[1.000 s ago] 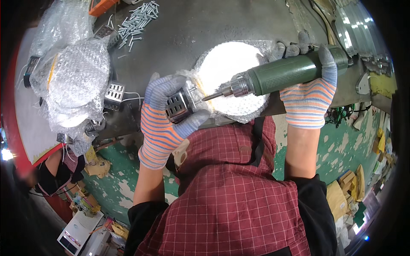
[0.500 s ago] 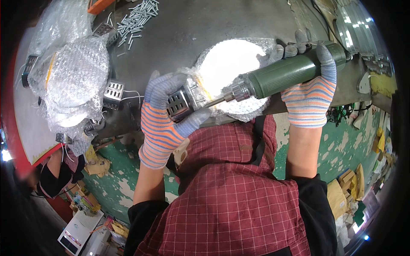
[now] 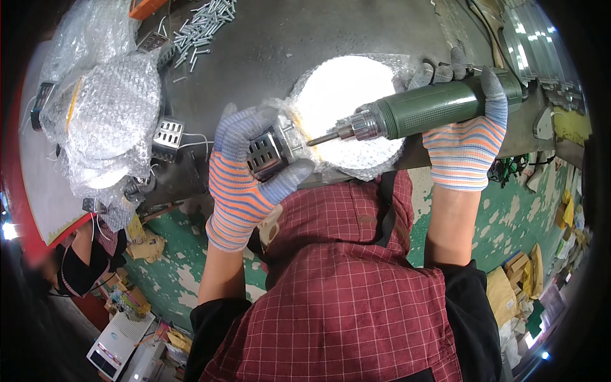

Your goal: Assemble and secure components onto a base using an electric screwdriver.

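My right hand (image 3: 468, 137), in a striped glove with grey fingertips, is wrapped round a green electric screwdriver (image 3: 439, 107). Its bit points left, and the tip is close to the bracket's right edge. My left hand (image 3: 238, 169), gloved alike, grips a slotted metal bracket (image 3: 266, 153) between thumb and fingers. That bracket is on the left side of a round white lamp-like disc (image 3: 347, 95), wrapped in bubble wrap and lying at the table's near edge. Screws stick out between bracket and disc.
Loose screws (image 3: 202, 28) are heaped at the far left of the dark table (image 3: 273, 41). More bubble-wrapped pieces (image 3: 114, 114) with slotted metal brackets (image 3: 168, 137) and white wires are stacked on the left. An orange object (image 3: 146, 7) stands behind. Another person's arm (image 3: 79, 245) shows at lower left.
The screwdriver has shifted slightly right and up, its bit tip drawing back from the bracket. My left hand keeps its hold on the bracket.
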The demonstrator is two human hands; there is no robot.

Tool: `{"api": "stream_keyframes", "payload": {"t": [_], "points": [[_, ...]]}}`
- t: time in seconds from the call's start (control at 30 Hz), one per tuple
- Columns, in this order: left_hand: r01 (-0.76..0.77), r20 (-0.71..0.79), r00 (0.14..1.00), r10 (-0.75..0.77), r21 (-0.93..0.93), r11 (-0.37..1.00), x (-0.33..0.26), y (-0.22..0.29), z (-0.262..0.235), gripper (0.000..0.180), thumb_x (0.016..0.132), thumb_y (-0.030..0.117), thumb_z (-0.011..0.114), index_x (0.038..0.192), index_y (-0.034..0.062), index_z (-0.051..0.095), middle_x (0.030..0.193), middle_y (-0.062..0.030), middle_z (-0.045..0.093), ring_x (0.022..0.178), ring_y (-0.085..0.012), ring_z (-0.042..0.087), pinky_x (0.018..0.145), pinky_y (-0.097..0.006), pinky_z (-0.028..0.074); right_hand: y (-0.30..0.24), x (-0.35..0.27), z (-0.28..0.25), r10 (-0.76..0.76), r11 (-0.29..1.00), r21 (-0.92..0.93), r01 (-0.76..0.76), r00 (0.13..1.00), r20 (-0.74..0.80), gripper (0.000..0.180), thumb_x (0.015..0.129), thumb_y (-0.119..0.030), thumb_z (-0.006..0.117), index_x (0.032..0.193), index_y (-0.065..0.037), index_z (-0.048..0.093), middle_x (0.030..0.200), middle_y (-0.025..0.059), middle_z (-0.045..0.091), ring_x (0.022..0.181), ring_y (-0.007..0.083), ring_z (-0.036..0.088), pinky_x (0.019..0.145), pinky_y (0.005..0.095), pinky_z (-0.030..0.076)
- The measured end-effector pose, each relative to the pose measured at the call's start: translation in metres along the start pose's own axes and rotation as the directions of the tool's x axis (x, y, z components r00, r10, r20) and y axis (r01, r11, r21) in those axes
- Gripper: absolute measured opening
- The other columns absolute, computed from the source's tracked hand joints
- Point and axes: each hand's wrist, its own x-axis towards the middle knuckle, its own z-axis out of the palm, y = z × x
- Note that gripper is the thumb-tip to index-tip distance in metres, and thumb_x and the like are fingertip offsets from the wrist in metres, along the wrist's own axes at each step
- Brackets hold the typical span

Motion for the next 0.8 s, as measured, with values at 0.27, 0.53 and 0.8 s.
{"api": "stream_keyframes", "payload": {"t": [0.27,0.53,0.8], "points": [[0.035,0.008,0.999,-0.035,-0.023,0.999,-0.003,-0.002,0.0,0.07,0.068,0.033,0.09,0.122,0.0066,0.056,0.117,-0.0137,0.062,0.106,-0.031,0.062,0.11,-0.05,0.038,0.002,-0.005,-0.005,0.092,0.991,0.078,-0.105,0.983,0.158,0.019,0.088,-0.019,0.067,0.102,-0.006,0.066,0.108,0.0143,0.071,0.09,0.0277,0.069,0.089,0.0459,0.058],[0.001,-0.006,1.0,-0.001,-0.003,1.0,0.001,0.001,0.0,0.069,0.068,0.032,0.09,0.122,0.0058,0.056,0.115,-0.0135,0.064,0.103,-0.0305,0.063,0.109,-0.05,0.039,0.005,-0.004,0.006,-0.031,0.999,-0.013,0.031,0.999,-0.03,0.015,0.086,-0.02,0.068,0.096,-0.008,0.07,0.092,0.0089,0.072,0.085,0.0261,0.07,0.085,0.0425,0.059],[-0.005,-0.024,1.0,0.005,-0.013,1.0,0.001,0.002,0.001,0.068,0.067,0.029,0.091,0.122,0.0059,0.057,0.114,-0.0133,0.065,0.103,-0.0301,0.064,0.107,-0.048,0.041,0.002,0.0,-0.003,-0.042,0.999,-0.001,0.042,0.999,0.034,0.016,0.087,-0.019,0.067,0.098,-0.007,0.067,0.096,0.0112,0.071,0.086,0.0267,0.069,0.086,0.0445,0.059]]}}
